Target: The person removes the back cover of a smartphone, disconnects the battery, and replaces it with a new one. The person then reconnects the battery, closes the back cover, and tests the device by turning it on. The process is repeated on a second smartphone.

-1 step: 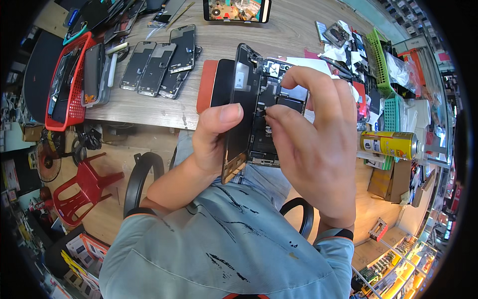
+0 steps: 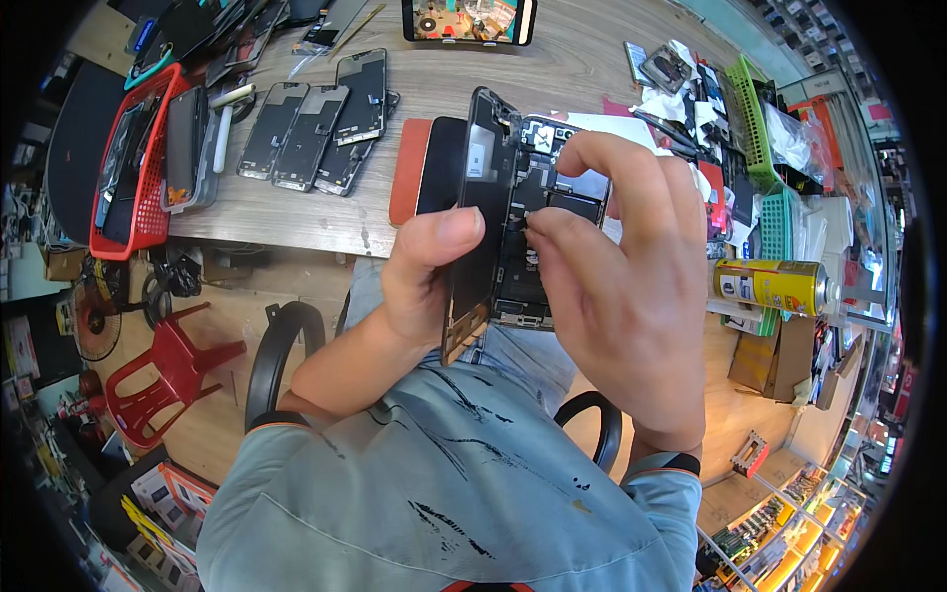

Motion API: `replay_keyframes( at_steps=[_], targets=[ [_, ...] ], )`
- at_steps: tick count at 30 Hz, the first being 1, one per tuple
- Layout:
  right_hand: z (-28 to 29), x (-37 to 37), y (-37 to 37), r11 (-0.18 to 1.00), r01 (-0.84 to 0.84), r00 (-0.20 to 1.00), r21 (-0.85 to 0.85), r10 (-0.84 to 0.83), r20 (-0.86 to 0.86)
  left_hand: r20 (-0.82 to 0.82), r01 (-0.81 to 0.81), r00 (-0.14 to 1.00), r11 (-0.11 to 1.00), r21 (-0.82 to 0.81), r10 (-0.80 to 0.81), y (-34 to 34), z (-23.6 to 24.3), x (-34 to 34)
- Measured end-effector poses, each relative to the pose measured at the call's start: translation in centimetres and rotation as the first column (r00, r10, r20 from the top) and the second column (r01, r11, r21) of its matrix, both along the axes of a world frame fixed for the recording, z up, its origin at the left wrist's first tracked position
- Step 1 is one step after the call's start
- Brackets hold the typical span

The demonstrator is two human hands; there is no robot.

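An opened smartphone [image 2: 520, 286] is held above my lap at the table's front edge. Its screen panel [image 2: 475, 261] stands up on the left like a book cover, and the body's dark inner parts face me. My left hand [image 2: 414, 266] is closed on the phone, thumb against the panel's outer side; its other fingers are hidden behind. My right hand [image 2: 641, 266] bends over the body from the right. Its lower fingertips are pinched together at the body's inner left edge near the fold; whatever they pinch is hidden. Another finger curls above, near the phone's upper part.
Several loose phone screens [image 2: 311, 133] lie at the left, beside a red basket [image 2: 148, 168]. A dark phone and a red case [image 2: 406, 168] lie behind the opened one. A phone with a lit screen [image 2: 469, 20] stands at the back. Right: clutter, green baskets [image 2: 752, 123], a yellow spray can [image 2: 769, 286].
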State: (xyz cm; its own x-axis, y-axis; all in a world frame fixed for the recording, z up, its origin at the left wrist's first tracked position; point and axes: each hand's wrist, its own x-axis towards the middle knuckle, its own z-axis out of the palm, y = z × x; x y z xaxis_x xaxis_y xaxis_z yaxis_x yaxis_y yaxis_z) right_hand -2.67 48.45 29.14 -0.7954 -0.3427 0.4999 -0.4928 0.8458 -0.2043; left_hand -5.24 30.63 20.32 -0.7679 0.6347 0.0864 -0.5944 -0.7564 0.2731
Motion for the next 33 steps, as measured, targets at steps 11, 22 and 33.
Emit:
replay_keyframes(
  at_steps=[11, 22, 33],
  targets=[
    [0.3, 0.4, -0.1, 0.999, 0.036, 0.996, -0.041, -0.032, 0.077, -0.187, -0.003, 0.978, 0.896, -0.444, -0.089, 0.8, 3.7, 0.1],
    [1.1, -0.6, 0.6, 0.984, 0.050, 0.955, -0.170, 0.003, 0.298, -0.198, 0.014, 0.973, 0.894, -0.448, -0.114, 1.1, 4.3, 0.1],
    [1.5, 1.8, 0.8, 0.863, 0.216, 0.933, -0.457, -0.044, 0.357, -0.226, -0.033, 0.973, 0.942, -0.334, -0.046, 0.8, 1.9, -0.3]
  ],
)
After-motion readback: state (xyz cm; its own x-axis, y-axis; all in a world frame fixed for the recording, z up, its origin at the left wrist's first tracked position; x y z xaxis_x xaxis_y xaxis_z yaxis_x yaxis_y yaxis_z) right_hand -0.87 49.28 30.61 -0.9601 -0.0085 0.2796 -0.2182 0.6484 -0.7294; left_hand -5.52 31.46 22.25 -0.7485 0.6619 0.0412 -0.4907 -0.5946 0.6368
